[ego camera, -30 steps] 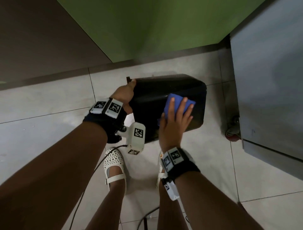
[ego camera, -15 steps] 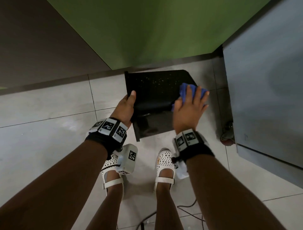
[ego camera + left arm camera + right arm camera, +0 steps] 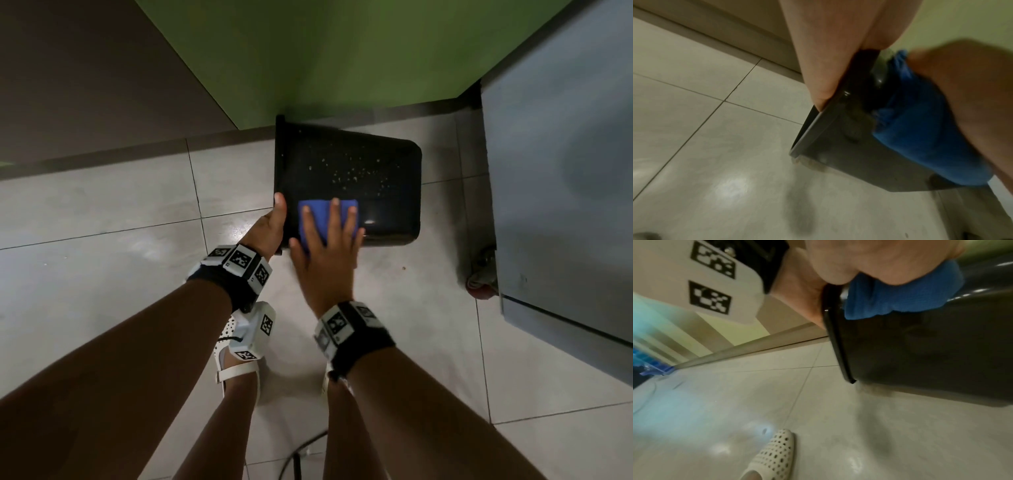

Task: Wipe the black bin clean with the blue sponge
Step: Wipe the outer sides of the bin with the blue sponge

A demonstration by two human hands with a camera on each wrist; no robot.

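The black bin (image 3: 359, 161) lies tipped on its side above the tiled floor, its upper wall dotted with pale specks. My left hand (image 3: 270, 226) grips its rim at the left, thumb on the outside. My right hand (image 3: 329, 246) lies flat with straight fingers on the blue sponge (image 3: 317, 214), pressing it against the near part of the bin's wall. In the left wrist view the blue sponge (image 3: 920, 138) is bunched between that hand and the black bin (image 3: 838, 142). The right wrist view has the blue sponge (image 3: 900, 295) squashed on the black bin (image 3: 931, 350) close to the rim.
A grey cabinet on castors (image 3: 561, 171) stands close to the bin's right. A green wall (image 3: 325, 51) and dark skirting run behind it. My feet in white perforated shoes (image 3: 772, 456) stand below, with a cable (image 3: 298, 455) on the tiles.
The right hand slid the sponge from the bin's far right edge back toward the rim, near the left hand. The bin shifted slightly and more of its speckled wall shows.
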